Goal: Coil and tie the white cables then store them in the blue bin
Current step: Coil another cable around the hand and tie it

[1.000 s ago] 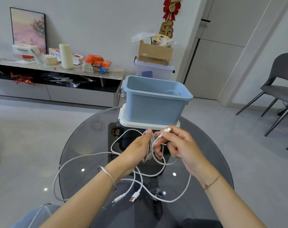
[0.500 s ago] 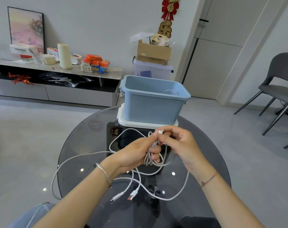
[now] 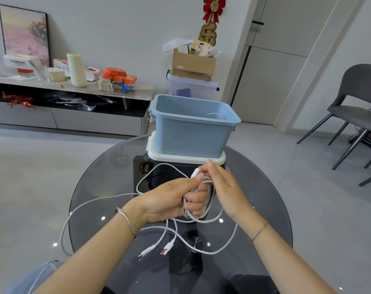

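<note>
Two-handed hold on one bundle: left hand (image 3: 169,200) fisted round the white cable coil (image 3: 210,200), right hand (image 3: 225,187) pinching its plug end (image 3: 195,172) on top. Step looks like tying off. Next: wrap that tail round the coil, tuck it. Loose cables (image 3: 167,248) trail near and left over the glass bench (image 3: 254,187). Blue bin (image 3: 191,134) stands just beyond, far side.

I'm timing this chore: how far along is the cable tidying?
Done: one cable seems to lie in the bin. In hand: the left hand grips a coil, not tied yet; the right hand is at its plug. Left: loose cable trails across the table; tie, coil the rest, store.
</note>
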`<state>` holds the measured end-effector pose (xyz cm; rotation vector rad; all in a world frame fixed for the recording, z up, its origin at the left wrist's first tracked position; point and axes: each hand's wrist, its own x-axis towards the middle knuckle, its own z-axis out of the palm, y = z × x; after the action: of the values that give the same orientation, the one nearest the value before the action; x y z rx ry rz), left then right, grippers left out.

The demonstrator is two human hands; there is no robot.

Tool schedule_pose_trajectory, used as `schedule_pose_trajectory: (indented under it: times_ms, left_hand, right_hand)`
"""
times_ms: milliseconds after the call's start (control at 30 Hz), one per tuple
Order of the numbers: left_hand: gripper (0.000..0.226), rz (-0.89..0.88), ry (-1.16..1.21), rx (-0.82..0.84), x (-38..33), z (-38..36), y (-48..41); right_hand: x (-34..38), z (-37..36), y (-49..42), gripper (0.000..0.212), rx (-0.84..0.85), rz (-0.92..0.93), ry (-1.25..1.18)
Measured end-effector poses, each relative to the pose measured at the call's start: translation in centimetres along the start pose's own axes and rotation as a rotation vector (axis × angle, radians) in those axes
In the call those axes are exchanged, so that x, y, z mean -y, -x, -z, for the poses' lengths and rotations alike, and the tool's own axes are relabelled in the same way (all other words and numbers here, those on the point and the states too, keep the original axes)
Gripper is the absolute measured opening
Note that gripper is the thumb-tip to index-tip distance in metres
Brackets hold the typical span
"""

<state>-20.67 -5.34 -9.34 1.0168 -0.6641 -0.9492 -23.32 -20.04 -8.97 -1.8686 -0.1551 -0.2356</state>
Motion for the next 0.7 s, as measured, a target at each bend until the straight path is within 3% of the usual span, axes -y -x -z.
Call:
schedule_pose_trajectory:
  times_ms: [100, 200, 367, 433, 533, 700]
  left_hand:
    - [0.033, 0.017, 0.113, -0.005, 0.1, -0.1, -0.1]
    - [0.035, 0.027, 0.03, -0.066, 0.1, -0.2, -0.2]
    - [0.042, -0.036, -0.298, -0.301, 0.8, -0.6, -0.5]
    - [0.047, -0.075, -0.46, -0.357, 0.9, -0.6, -0.6]
    - [0.049, -0.029, -0.581, -0.293, 0.1, 0.0, -0.2]
    - [0.046, 0.01, -0.566, -0.228, -0.4, 0.4, 0.2]
  right_hand:
    - [-0.5, -0.5, -0.1, 0.06, -0.1, 0.043, -0.047]
    - [-0.7, -0.8, -0.1, 0.073, -0.172, 0.002, -0.175]
    - [-1.1, -0.9, -0.3, 0.046, -0.28, -0.039, -0.271]
    - [-1.1, -1.1, -0.3, 0.042, -0.265, -0.041, -0.269]
    - [-0.9, -0.9, -0.2, 0.038, -0.15, -0.026, -0.272]
    - [-0.6, -0.9, -0.1, 0.033, -0.057, -0.038, -0.345]
